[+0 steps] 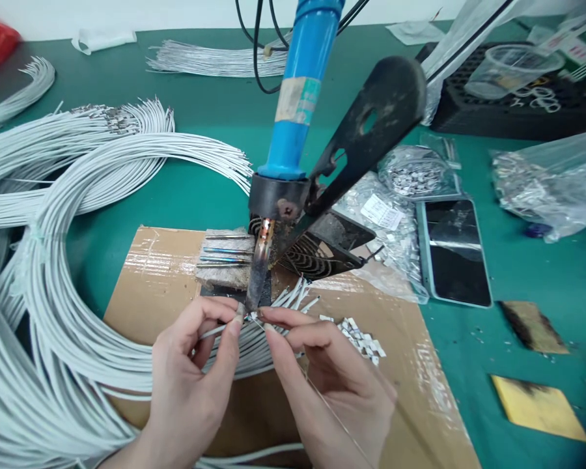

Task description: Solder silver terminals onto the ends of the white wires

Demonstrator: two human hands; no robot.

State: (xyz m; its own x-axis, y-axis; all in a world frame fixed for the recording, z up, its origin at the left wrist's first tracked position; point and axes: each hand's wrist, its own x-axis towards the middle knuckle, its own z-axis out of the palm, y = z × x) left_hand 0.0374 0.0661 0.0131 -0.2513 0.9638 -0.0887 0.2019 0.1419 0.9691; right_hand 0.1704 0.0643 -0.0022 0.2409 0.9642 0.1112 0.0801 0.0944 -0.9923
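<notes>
My left hand (190, 384) pinches the end of a white wire (209, 333) and holds it at the tip of the soldering iron (258, 277). My right hand (332, 384) pinches a thin solder wire (332, 410) that trails down toward me, its tip at the same spot. The iron has a blue handle (300, 91) and is fixed in a black stand (366, 130), pointing down. Small white metal pieces (361, 339) lie on the cardboard (151, 273) beside my right hand.
Big coils of white wire (53, 215) fill the left side. A phone (453, 251) and bags of small parts (551, 182) lie to the right. Two yellow sponges (540, 407) sit at the lower right, a black tray (498, 98) with a plastic cup behind.
</notes>
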